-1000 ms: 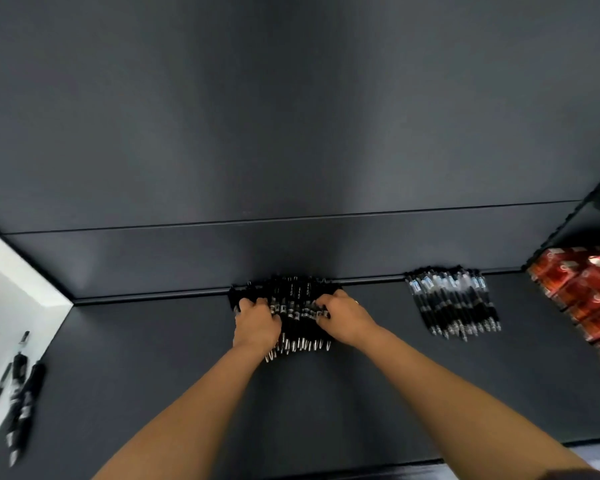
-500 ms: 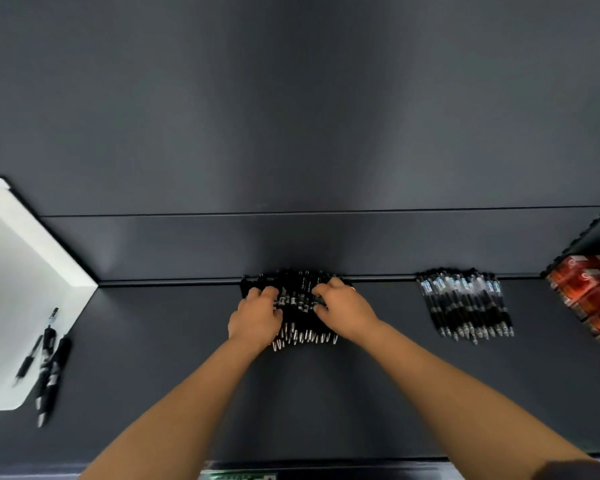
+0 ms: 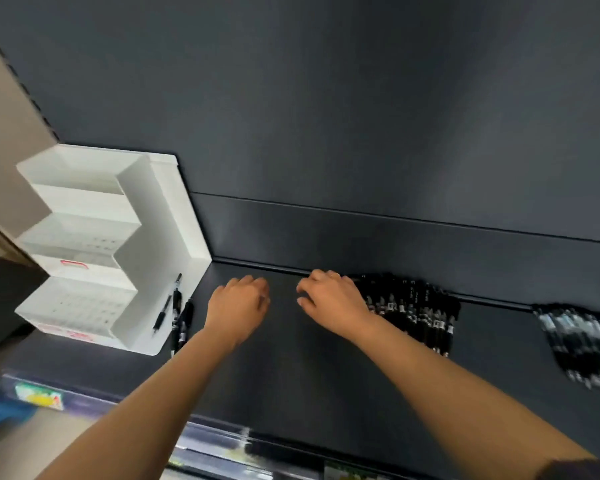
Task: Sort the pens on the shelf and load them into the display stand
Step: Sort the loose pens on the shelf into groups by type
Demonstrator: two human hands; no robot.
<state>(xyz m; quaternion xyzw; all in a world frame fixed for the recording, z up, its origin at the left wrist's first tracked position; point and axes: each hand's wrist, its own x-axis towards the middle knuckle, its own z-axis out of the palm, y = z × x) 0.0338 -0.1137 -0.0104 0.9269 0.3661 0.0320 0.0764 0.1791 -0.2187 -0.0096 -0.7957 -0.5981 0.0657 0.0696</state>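
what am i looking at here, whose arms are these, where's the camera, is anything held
No machine: these are a person's bare arms, filmed by a camera worn on their head, looking down at a dark shelf. The left hand and right hand have loosely curled fingers and visibly hold nothing; the right hand is at the edge of a black pen pile. A second pile lies far right. At left stands a white stepped stand, a few loose pens beside it.
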